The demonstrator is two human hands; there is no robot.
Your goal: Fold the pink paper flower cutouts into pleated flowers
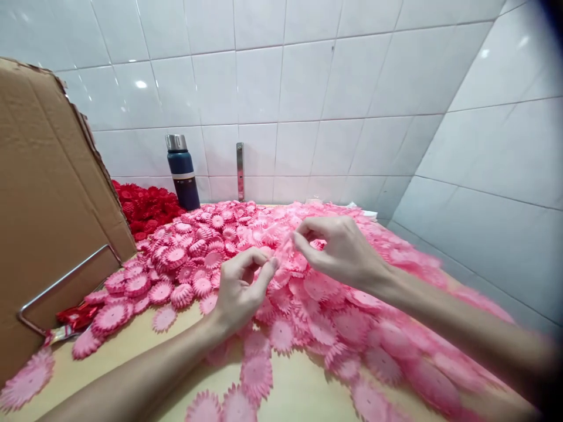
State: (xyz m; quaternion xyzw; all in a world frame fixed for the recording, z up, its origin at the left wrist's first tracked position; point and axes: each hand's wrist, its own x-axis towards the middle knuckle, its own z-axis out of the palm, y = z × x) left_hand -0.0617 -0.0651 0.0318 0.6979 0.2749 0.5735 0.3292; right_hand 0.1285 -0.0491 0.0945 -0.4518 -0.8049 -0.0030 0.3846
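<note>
My left hand (244, 287) and my right hand (341, 252) are raised close together over a heap of pink scalloped petal discs (323, 328). Each has its thumb and forefinger pinched. Between the fingertips stretches a thin, see-through pink petal disc (285, 251), blurred against the heap of the same colour. Both pinches appear to be on this disc, though its exact outline is hard to make out. Thicker stacks of pink petal discs (173, 256) lie beyond and to the left of my left hand.
A cardboard box (53, 193) stands at the left, with a bent metal rod (65, 281) and a red wrapper (77, 316) beside it. Behind are red petal pieces (152, 205), a blue bottle (182, 176) and a metal strip (240, 173) against the tiled wall (303, 82).
</note>
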